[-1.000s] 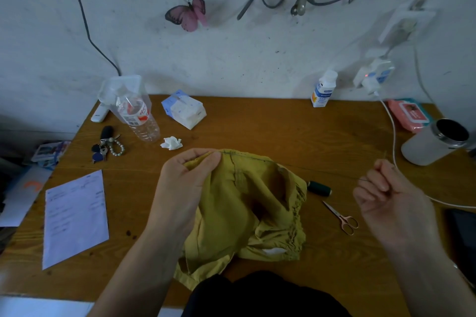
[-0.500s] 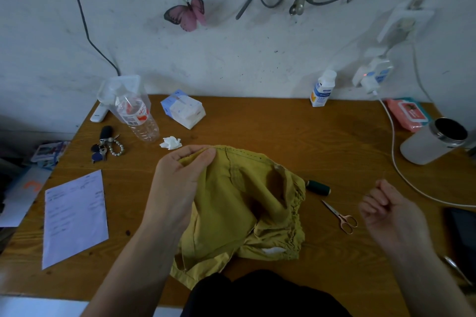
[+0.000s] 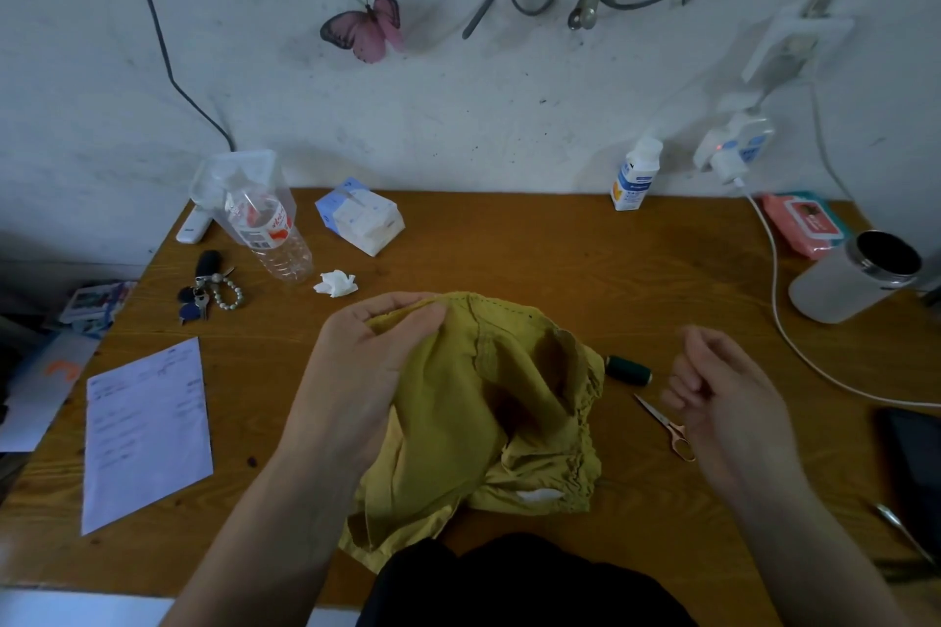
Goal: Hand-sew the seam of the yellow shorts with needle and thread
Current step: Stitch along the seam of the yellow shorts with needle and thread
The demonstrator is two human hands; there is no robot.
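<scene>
While their upper edge is pinched between thumb and fingers of the left hand (image 3: 366, 372), the shorts (image 3: 458, 423) are heaped in the centre of the frame, on the near half of the table (image 3: 509, 244). Their long axis is laid from the upper middle of the frame down toward the lower left, where the cloth ends close to the table's near edge. The gathered waistband (image 3: 585, 423) is turned to the right. A row of dark stitches (image 3: 501, 307) is seen along the top edge, just right of the pinching fingers.

The right hand (image 3: 723, 387) is held apart from the shorts, at right of centre, partly over the scissors (image 3: 664, 425). Its fingers are curled in, but it is blurred, and whether anything is pinched in it cannot be told. A dark green spool (image 3: 629, 368) is laid between the shorts and that hand.

A small white label (image 3: 534, 495) is sewn at the lower right of the heap; nothing can be read on it. On the water bottle (image 3: 270, 229), at upper left, a red-and-white label is seen, its writing blurred. Blue and orange print is carried by the white bottle (image 3: 634, 178) at the wall, also unreadable. Printed lines on the paper (image 3: 147, 433), at lower left, are too small to be read.
</scene>
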